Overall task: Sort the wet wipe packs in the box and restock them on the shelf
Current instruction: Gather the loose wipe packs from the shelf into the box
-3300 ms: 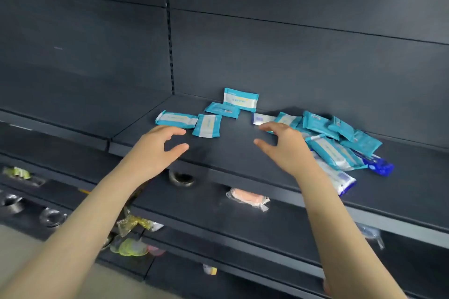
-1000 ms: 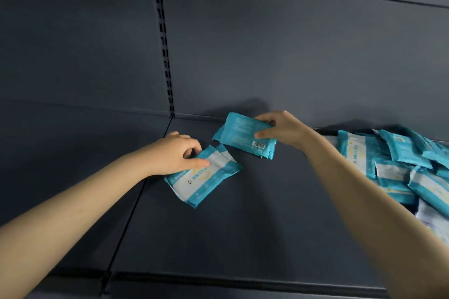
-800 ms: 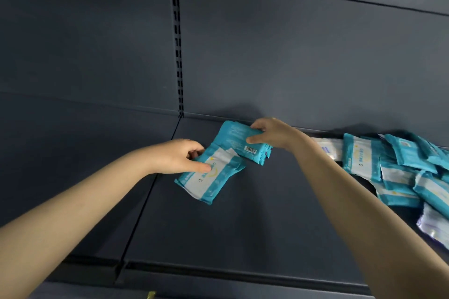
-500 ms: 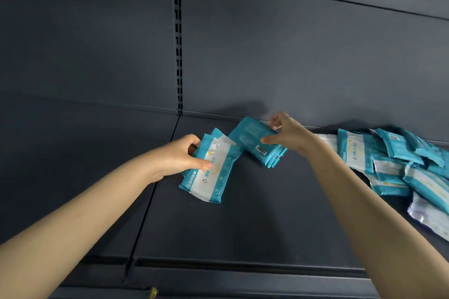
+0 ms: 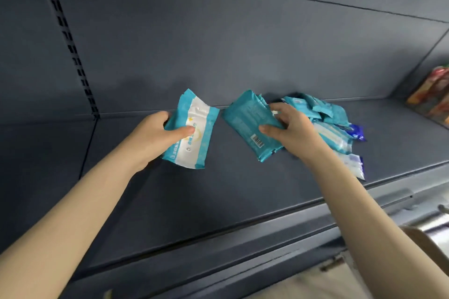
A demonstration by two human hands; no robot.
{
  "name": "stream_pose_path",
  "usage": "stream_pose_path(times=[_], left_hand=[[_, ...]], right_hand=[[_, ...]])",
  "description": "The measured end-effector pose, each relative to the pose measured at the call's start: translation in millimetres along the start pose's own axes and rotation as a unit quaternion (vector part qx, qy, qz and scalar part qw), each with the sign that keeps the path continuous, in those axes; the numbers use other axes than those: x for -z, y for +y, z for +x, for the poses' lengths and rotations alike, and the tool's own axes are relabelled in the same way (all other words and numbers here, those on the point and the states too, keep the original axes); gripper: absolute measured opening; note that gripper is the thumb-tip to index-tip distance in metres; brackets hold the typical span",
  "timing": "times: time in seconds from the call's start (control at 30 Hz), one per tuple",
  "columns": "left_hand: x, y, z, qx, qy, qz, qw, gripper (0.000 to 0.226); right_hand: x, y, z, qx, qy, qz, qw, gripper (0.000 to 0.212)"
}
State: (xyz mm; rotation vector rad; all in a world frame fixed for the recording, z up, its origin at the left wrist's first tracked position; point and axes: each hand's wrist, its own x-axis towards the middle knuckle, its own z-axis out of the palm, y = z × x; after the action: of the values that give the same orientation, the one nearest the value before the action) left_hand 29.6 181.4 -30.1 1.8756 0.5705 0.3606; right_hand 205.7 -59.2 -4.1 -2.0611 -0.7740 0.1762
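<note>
Shelf (image 5: 218, 201) front lip is nearest. L hand (image 5: 155, 138) grips white-label packs (image 5: 194, 138), thumb pressed across the label, fingers curled behind. R hand (image 5: 291, 131) pinches barcode-side packs (image 5: 247, 124), thumb on top, fingers curled over the far edge. Both stacks sit mid-shelf; resting or lifted, can't tell. They overlapped 0.5 s ago, now apart w/ a gap. Loose pile (image 5: 328, 116) is just right of R hand, near the back. Colourful packets (image 5: 435, 102) are at far right.
</note>
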Motion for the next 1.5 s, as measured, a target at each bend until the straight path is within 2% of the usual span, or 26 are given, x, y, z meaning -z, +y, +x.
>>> stream_pose_path(times=[0.13, 0.27, 0.43, 0.63, 0.77, 1.0, 1.13, 1.23, 1.33, 1.4, 1.5], left_hand=[[-77.9, 38.8, -5.8, -0.028, -0.044, -0.032, 0.998, 0.033], [-176.7, 76.2, -27.6, -0.059, -0.102, -0.044, 0.992, 0.030], [-308.5, 114.3, -73.9, -0.103, -0.153, -0.039, 0.982, 0.025], [-452.1, 132.2, -118.3, -0.104, -0.223, -0.014, 0.969, 0.029], [-518.7, 132.5, -130.5, -0.096, -0.248, 0.011, 0.964, 0.023], [-637.2, 105.2, -104.4, 0.011, -0.327, -0.011, 0.945, 0.018], [-703.3, 81.3, -69.5, 0.085, -0.367, -0.013, 0.926, 0.022], [-753.0, 60.8, -50.1, 0.132, -0.376, -0.015, 0.917, 0.031], [-803.2, 31.3, -37.1, 0.204, -0.385, -0.016, 0.900, 0.024], [-834.5, 4.9, -29.7, 0.261, -0.382, -0.001, 0.886, 0.018], [-878.8, -37.2, -24.0, 0.344, -0.355, 0.022, 0.869, 0.025]], right_hand=[[70.4, 33.0, -55.9, -0.018, 0.098, -0.045, 0.994, 0.044], [158.2, 73.1, -130.6, -0.063, 0.169, -0.061, 0.982, 0.041], [254.3, 131.6, -231.0, -0.125, 0.213, -0.090, 0.965, 0.035], [335.4, 214.1, -321.2, -0.185, 0.251, -0.159, 0.937, 0.030], [364.1, 273.2, -354.2, -0.249, 0.282, -0.118, 0.919, 0.036], [388.1, 386.7, -367.7, -0.362, 0.305, -0.018, 0.881, 0.037], [399.2, 449.7, -350.4, -0.415, 0.324, 0.018, 0.850, 0.028], [400.5, 501.1, -338.8, -0.461, 0.357, 0.050, 0.811, 0.023], [395.7, 560.8, -334.8, -0.505, 0.368, 0.082, 0.776, 0.016], [393.3, 602.5, -332.2, -0.532, 0.353, 0.097, 0.764, 0.017], [390.1, 668.3, -326.8, -0.559, 0.314, 0.085, 0.763, 0.020]])
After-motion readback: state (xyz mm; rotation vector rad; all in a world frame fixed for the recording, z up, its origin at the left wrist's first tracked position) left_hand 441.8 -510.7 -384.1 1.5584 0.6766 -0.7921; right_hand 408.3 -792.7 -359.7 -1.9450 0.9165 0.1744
